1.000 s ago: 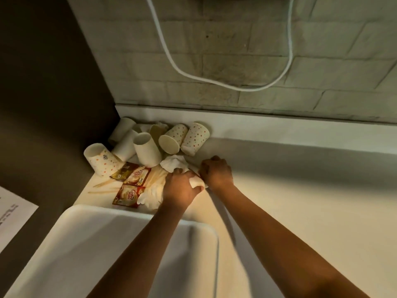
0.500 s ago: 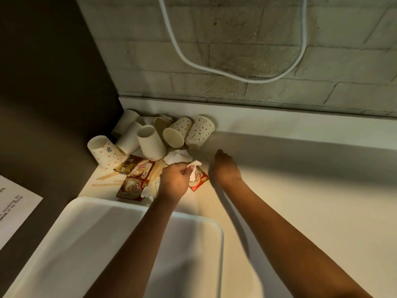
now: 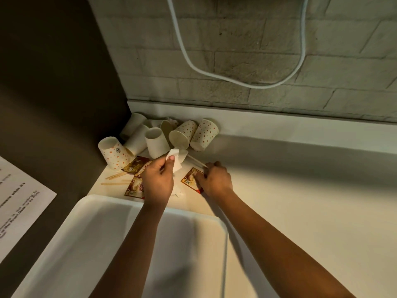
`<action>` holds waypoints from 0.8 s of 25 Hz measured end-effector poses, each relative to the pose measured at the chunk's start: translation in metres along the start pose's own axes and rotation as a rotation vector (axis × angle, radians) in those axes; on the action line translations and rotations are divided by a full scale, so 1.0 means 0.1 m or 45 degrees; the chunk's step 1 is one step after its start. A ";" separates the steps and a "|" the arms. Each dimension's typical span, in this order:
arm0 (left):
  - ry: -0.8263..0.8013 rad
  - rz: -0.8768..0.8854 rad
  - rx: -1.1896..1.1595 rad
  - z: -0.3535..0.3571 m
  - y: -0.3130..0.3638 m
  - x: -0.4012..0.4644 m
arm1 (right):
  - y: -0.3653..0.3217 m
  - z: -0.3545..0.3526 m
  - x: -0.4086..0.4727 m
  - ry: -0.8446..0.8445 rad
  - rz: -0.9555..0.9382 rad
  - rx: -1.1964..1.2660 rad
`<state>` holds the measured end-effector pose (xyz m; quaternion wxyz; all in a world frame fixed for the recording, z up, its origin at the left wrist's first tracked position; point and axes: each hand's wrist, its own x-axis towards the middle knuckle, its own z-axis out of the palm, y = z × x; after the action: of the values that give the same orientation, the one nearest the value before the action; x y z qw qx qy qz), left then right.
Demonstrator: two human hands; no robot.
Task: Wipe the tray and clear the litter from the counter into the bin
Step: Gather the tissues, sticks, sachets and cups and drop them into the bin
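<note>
A white tray lies at the near left of the pale counter. Beyond it sits a pile of litter: several dotted paper cups on their sides, red and gold sachets, wooden stirrers. My left hand pinches a white tissue lifted just above the pile. My right hand rests on the counter with its fingers on a red sachet and a pale stirrer; whether it grips them is unclear.
A brick wall with a hanging white cable backs the counter. A dark panel closes the left side, with a printed sheet low on it. No bin is in view.
My left hand has lifted the tissue off the pile, uncovering a red sachet. My right hand has shifted right and back onto that sachet and a stirrer.
</note>
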<state>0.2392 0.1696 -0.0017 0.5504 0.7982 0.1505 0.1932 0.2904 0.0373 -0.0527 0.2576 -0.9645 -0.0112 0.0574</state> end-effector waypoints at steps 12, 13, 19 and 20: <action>-0.089 -0.078 -0.085 -0.15 0.26 -0.20 | 0.06 -0.19 -0.21 -0.154 0.124 -0.028; -0.101 -0.066 -0.104 -0.16 0.32 -0.25 | 0.10 -0.26 -0.27 -0.157 0.159 0.070; -0.289 -0.252 -0.479 -0.09 0.59 -0.60 | 0.48 -0.79 -0.98 0.143 0.255 0.564; -0.332 -0.282 -0.522 -0.06 0.64 -0.71 | 0.56 -0.86 -1.15 0.199 0.276 0.599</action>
<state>0.1758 0.1206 0.0505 0.7331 0.6668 0.1226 0.0539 0.1861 -0.0598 0.0051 0.4671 -0.8751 0.1256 0.0112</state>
